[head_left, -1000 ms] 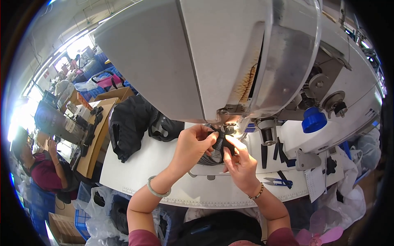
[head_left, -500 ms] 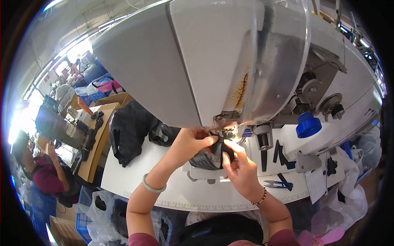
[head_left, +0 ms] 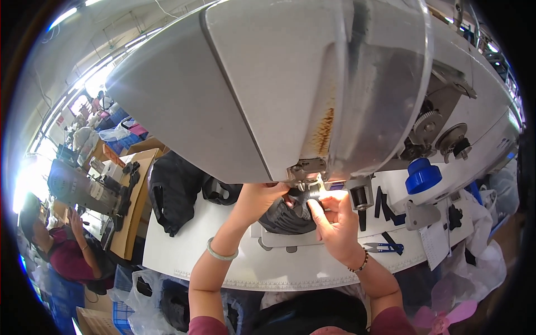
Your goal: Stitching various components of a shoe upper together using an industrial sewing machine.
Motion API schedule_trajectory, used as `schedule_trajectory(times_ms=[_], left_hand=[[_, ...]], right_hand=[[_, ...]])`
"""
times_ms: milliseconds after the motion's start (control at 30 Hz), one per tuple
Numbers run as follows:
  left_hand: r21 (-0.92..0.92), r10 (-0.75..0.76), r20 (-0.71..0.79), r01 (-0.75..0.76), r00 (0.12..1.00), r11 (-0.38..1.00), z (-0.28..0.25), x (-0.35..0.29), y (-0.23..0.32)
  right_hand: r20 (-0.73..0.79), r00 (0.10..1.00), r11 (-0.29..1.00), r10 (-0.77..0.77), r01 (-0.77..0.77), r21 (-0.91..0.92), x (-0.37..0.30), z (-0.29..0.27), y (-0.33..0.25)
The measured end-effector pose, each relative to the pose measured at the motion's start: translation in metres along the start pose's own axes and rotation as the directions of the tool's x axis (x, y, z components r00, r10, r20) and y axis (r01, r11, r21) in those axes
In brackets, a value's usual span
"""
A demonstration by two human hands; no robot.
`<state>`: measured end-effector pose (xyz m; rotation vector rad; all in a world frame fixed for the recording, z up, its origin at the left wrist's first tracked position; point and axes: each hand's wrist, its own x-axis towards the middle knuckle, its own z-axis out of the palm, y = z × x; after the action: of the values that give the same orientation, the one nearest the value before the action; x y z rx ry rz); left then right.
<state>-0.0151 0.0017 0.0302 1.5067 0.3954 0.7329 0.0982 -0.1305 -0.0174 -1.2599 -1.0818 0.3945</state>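
A large white sewing machine (head_left: 279, 84) fills the upper view, its lit needle area low in the middle. Just below it lies a bunched piece of dark grey and black fabric (head_left: 285, 216). My left hand (head_left: 259, 200) is closed on the fabric's left side, with its fingertips partly hidden under the machine head. On the other side, my right hand (head_left: 334, 219) pinches the fabric's edge between thumb and fingers, close to the needle area.
Blue-handled thread snips (head_left: 384, 247) and several black strips (head_left: 385, 205) lie on the white table (head_left: 223, 268) to the right. Black fabric pieces (head_left: 176, 192) are heaped at the left. Beyond, a co-worker (head_left: 72, 251) sits near another machine (head_left: 78, 181). A pink fan (head_left: 441, 318) stands at lower right.
My right hand has shifted slightly right and turned, its fingers more curled at the fabric's edge. The left hand stays on the fabric, and the whole view has tilted a little.
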Motion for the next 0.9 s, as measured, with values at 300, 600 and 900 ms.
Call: schedule_trajectory(times_ms=[300,600,900], left_hand=[[-0.023,-0.047,0.0,0.047,0.999,0.999,-0.002,-0.001,0.0],[-0.079,-0.07,-0.006,0.069,0.998,0.994,-0.001,-0.002,-0.001],[0.321,-0.234,0.178,0.169,0.956,0.932,-0.054,-0.099,0.031]], right_hand=[[-0.031,0.998,0.997,-0.056,0.057,0.047,-0.004,0.001,0.003],[0.026,0.997,0.986,-0.076,0.071,0.148,-0.009,0.002,0.001],[0.401,0.748,0.789,-0.528,0.607,-0.094,-0.038,0.024,-0.021]])
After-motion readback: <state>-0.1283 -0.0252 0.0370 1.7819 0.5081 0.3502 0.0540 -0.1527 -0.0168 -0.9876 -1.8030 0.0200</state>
